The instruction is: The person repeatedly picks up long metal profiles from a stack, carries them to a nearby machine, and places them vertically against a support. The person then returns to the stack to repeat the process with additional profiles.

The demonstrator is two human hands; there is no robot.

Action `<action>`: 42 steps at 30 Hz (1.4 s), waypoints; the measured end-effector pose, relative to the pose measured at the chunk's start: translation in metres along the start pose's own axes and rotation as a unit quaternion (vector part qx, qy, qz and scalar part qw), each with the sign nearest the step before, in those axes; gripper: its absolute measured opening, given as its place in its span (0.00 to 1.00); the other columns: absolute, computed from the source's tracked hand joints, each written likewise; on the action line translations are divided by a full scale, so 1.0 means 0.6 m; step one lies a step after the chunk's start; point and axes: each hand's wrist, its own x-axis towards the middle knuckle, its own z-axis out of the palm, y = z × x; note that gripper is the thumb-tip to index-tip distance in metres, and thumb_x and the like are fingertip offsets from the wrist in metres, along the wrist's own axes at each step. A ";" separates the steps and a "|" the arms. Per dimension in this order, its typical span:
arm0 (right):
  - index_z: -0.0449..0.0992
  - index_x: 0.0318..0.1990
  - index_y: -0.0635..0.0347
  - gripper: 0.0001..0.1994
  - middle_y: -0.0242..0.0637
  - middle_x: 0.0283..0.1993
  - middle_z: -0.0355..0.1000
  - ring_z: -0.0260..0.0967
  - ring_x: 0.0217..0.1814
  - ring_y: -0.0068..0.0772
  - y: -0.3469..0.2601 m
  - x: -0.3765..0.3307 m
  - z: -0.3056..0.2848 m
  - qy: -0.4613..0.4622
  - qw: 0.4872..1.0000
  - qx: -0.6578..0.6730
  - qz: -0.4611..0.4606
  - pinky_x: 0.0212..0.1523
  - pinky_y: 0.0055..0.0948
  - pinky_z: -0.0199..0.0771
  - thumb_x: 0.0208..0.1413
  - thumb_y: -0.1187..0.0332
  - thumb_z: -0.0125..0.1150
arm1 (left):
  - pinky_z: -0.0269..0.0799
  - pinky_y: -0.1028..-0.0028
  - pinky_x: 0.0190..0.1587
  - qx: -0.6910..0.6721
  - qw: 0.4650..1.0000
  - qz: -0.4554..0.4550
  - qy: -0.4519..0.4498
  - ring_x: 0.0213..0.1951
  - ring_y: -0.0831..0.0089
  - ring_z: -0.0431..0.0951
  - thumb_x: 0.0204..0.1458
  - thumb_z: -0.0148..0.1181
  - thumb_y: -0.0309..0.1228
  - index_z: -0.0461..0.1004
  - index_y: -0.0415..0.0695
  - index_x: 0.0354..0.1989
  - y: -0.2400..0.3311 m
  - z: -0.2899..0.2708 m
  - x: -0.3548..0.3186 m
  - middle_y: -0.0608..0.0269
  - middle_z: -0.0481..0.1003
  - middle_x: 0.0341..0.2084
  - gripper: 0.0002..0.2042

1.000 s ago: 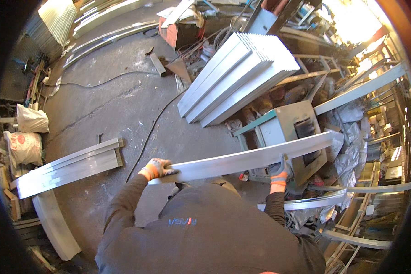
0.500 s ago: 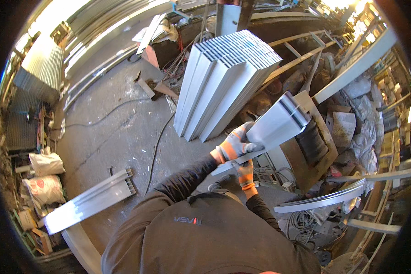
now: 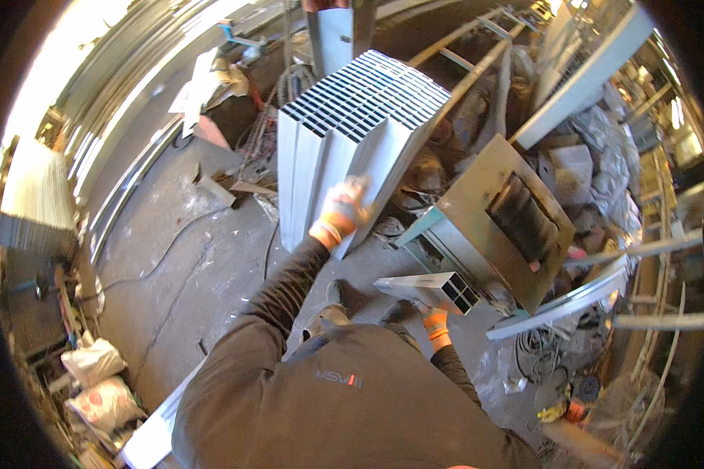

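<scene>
A tall stack of silvery hollow metal profiles [image 3: 399, 152] stands in front of me, its top a grid of open ends. My left hand [image 3: 343, 209], in an orange and grey glove, is in front of the stack's lower side. Motion smears its fingers, and whether they touch the stack is unclear. Low on my right, a short metal profile [image 3: 422, 288] lies tilted, its open end showing several square chambers. My right hand [image 3: 436, 324], gloved alike, grips this profile at its near side; its fingertips are partly hidden.
A machine with a tan plate [image 3: 485, 203] stands at the right. Behind it are a long metal beam [image 3: 587, 82] and crumpled plastic sheeting [image 3: 614, 156]. A cable [image 3: 172, 242] crosses the floor at left, near filled sacks [image 3: 105, 402]. Another profile [image 3: 160, 426] lies at lower left.
The held profile has come down toward the floor beside the machine, in my right hand. My left hand has let go of it and moved left to the stack. The view has shifted.
</scene>
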 end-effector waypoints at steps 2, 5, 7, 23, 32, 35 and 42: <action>0.80 0.71 0.48 0.20 0.40 0.63 0.84 0.83 0.53 0.41 -0.045 -0.015 0.053 -0.116 0.991 -0.024 0.056 0.53 0.48 0.83 0.78 0.56 0.55 | 0.84 0.54 0.52 0.063 0.997 -0.044 0.009 0.43 0.52 0.85 0.64 0.71 0.40 0.80 0.43 0.62 -0.106 -0.002 0.065 0.50 0.84 0.43 0.22; 0.75 0.77 0.27 0.24 0.34 0.69 0.83 0.82 0.66 0.42 -0.102 -0.028 0.082 -0.081 0.972 0.130 0.177 0.60 0.46 0.83 0.77 0.60 0.51 | 0.83 0.53 0.56 0.026 0.993 0.051 0.103 0.51 0.48 0.85 0.62 0.72 0.40 0.78 0.44 0.67 -0.182 0.015 0.126 0.49 0.84 0.47 0.26; 0.66 0.84 0.27 0.27 0.33 0.78 0.77 0.75 0.77 0.38 -0.108 -0.020 0.050 -0.152 0.959 0.161 0.176 0.75 0.44 0.76 0.81 0.53 0.45 | 0.83 0.52 0.56 0.050 0.994 0.060 0.082 0.54 0.44 0.84 0.62 0.73 0.40 0.78 0.45 0.68 -0.201 0.020 0.143 0.47 0.83 0.51 0.27; 0.87 0.56 0.54 0.17 0.42 0.60 0.86 0.84 0.58 0.48 -0.150 -0.013 0.004 0.211 0.814 0.461 0.285 0.60 0.45 0.83 0.71 0.53 0.68 | 0.81 0.53 0.55 -0.003 0.990 0.136 0.037 0.52 0.48 0.83 0.66 0.69 0.40 0.77 0.46 0.68 -0.194 0.027 0.172 0.47 0.81 0.58 0.24; 0.90 0.62 0.49 0.20 0.37 0.58 0.90 0.86 0.61 0.37 -0.158 -0.014 -0.010 0.175 0.755 0.511 0.371 0.65 0.34 0.81 0.71 0.51 0.71 | 0.78 0.54 0.41 0.053 0.991 0.125 0.001 0.39 0.51 0.83 0.59 0.79 0.42 0.79 0.47 0.47 -0.070 -0.105 -0.037 0.55 0.80 0.37 0.17; 0.87 0.63 0.59 0.18 0.37 0.64 0.86 0.82 0.68 0.34 -0.159 -0.028 -0.022 0.198 0.769 0.515 0.322 0.70 0.33 0.78 0.71 0.61 0.71 | 0.73 0.56 0.39 0.031 0.991 0.128 -0.006 0.33 0.53 0.80 0.57 0.79 0.41 0.77 0.49 0.45 -0.046 -0.169 -0.139 0.59 0.76 0.31 0.17; 0.89 0.53 0.64 0.14 0.40 0.54 0.89 0.86 0.55 0.39 -0.143 -0.018 -0.048 0.249 0.797 0.479 0.272 0.59 0.37 0.81 0.71 0.63 0.70 | 0.74 0.56 0.39 0.020 0.997 0.062 -0.038 0.33 0.52 0.80 0.53 0.83 0.34 0.76 0.46 0.47 -0.058 -0.269 -0.276 0.58 0.79 0.32 0.20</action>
